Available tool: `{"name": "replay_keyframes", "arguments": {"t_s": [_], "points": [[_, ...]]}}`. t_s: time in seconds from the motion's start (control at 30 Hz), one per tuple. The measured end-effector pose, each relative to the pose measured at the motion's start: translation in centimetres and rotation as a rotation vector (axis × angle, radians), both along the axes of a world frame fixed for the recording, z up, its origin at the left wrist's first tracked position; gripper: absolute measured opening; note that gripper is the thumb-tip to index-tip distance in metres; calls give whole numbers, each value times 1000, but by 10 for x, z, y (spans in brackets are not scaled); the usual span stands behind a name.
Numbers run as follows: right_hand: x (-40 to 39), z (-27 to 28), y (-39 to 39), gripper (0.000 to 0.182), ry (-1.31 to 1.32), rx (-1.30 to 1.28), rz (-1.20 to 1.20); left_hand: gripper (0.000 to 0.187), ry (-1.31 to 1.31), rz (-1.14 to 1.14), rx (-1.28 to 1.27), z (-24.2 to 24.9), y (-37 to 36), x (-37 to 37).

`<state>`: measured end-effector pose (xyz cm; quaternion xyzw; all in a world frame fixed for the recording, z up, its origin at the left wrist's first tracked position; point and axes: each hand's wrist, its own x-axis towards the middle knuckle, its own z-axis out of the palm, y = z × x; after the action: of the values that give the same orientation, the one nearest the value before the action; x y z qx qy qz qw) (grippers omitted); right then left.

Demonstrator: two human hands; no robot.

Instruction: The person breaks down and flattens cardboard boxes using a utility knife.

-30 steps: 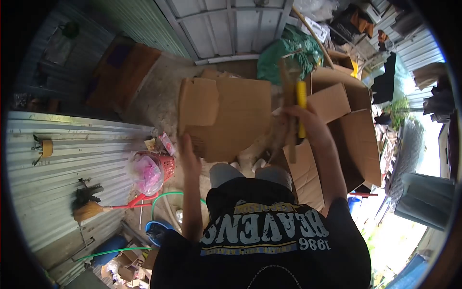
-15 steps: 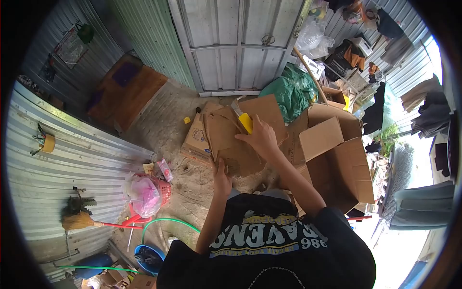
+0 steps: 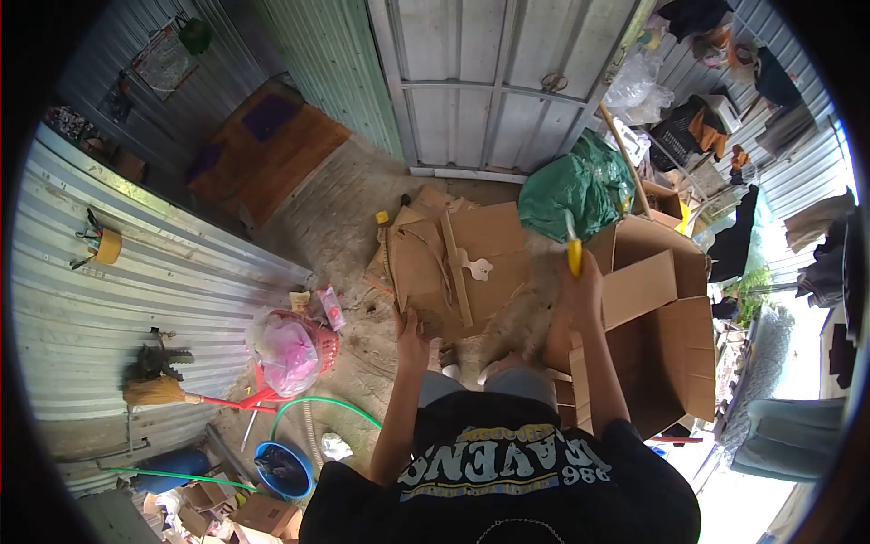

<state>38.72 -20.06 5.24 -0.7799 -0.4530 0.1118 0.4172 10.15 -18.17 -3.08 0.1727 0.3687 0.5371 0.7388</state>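
Observation:
My right hand [image 3: 583,283] is closed round the yellow handle of a cutter [image 3: 575,256], its blade pointing up and away, in front of the green plastic bag [image 3: 580,186]. My left hand [image 3: 410,328] grips the lower left edge of a brown cardboard piece [image 3: 421,272]. That cardboard is creased, with a raised fold down its middle and a hole through which pale floor shows. Under its left side lie more flattened cardboard pieces. Just right of my right hand stands a large open cardboard box [image 3: 671,349] with its flaps out.
A metal door [image 3: 480,91] stands ahead. At the left are a pink basket [image 3: 324,344] with a plastic bag, a green hose [image 3: 349,402], a blue bucket [image 3: 304,485] and a broom [image 3: 154,392]. A wooden stick [image 3: 625,159] leans behind the green bag.
My right hand has moved right with the cutter, away from the cardboard. The cardboard has opened out more, showing a fold and a hole. The view has shifted.

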Motion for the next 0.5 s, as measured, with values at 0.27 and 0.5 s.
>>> {"name": "replay_keyframes", "arguments": {"t_s": [0.27,0.5], "points": [[35,3,-51,19,871,-42,-194,38,53,24,-172,-114,43,-24],[47,-14,-61,18,920,41,-390,33,180,43,-317,-197,63,-56]]}}
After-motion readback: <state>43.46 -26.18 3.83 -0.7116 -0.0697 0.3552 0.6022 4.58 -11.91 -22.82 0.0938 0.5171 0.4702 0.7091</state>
